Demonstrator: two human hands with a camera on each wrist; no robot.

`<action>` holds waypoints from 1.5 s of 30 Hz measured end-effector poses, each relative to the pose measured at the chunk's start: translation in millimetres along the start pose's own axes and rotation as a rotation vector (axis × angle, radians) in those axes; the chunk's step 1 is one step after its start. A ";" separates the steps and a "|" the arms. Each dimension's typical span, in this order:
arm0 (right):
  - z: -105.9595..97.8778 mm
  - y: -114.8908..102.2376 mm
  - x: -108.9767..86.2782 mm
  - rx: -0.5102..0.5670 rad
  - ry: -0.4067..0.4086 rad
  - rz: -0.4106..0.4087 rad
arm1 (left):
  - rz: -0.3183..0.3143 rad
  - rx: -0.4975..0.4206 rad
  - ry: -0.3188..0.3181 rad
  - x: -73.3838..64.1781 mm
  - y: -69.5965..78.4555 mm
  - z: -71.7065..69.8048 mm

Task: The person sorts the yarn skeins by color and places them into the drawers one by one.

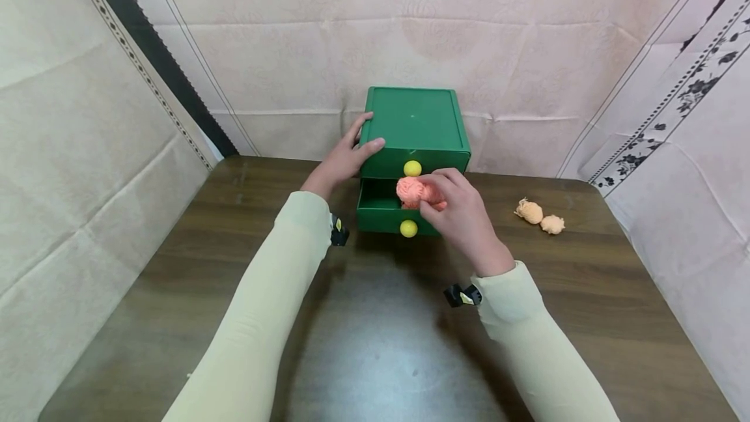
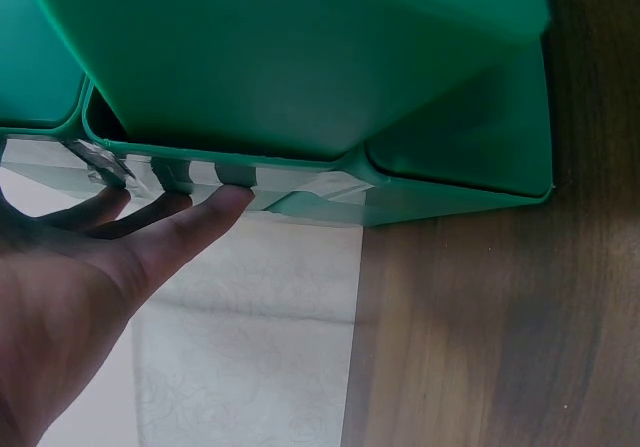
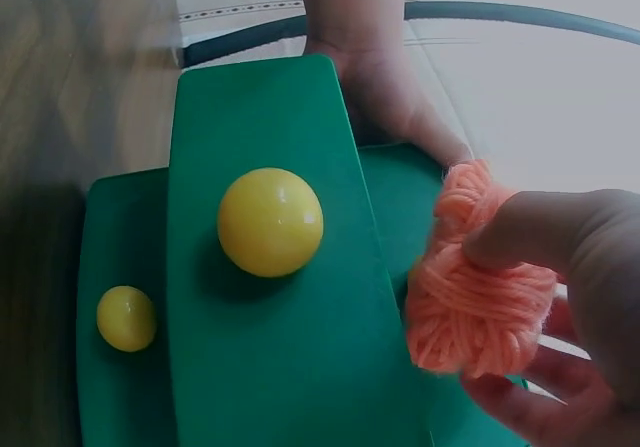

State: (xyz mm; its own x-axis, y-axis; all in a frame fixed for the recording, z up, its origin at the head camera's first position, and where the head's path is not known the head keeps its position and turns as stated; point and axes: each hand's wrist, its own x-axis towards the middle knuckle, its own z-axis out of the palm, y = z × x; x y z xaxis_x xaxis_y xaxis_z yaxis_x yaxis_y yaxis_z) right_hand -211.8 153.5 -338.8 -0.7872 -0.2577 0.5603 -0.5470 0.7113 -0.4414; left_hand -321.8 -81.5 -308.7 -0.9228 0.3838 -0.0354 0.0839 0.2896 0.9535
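A green drawer cabinet (image 1: 416, 119) with round yellow knobs stands at the back of the table. One of its drawers (image 3: 275, 347) is pulled out. My left hand (image 1: 346, 155) rests on the cabinet's left side, its thumb over the top edge. In the left wrist view, its straight fingers (image 2: 200, 222) touch the taped side wall. Between thumb and fingers, my right hand (image 1: 459, 210) holds a small coral-pink bundle of yarn (image 3: 480, 302), over the pulled-out drawer in the head view. Part of the yarn is hidden behind the hand.
Two small pale-orange bundles, one (image 1: 530, 211) beside the other (image 1: 553, 225), lie on the wooden table (image 1: 375, 344) to the right of the cabinet. Pale patterned cloth (image 1: 410, 51) hangs behind the table and along both sides. A lower drawer's knob (image 3: 126, 319) shows beneath the pulled-out drawer.
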 end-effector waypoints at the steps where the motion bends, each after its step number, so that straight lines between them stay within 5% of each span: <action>1: 0.6 -0.5 0.4 -0.001 0.000 -0.006 | 0.001 0.000 0.000 0.0 0.3 0.1; 17: 12.0 -7.1 5.4 0.000 -0.021 -0.008 | -0.007 -0.018 0.000 -0.7 -0.7 0.4; 30: 20.4 -9.2 8.4 -0.005 -0.040 -0.014 | 0.037 -0.026 0.041 19.7 -26.9 -0.6; 45: 31.6 -11.6 11.6 -0.044 -0.055 -0.036 | 0.001 -0.032 -0.003 -0.3 -1.7 -0.1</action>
State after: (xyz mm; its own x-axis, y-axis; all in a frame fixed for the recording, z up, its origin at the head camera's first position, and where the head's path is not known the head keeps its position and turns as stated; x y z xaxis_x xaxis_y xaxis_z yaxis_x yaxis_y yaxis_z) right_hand -223.6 121.6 -349.3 -0.7826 -0.3182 0.5350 -0.5628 0.7290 -0.3897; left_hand -321.7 -82.2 -310.2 -0.9214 0.3870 -0.0355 0.0724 0.2606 0.9627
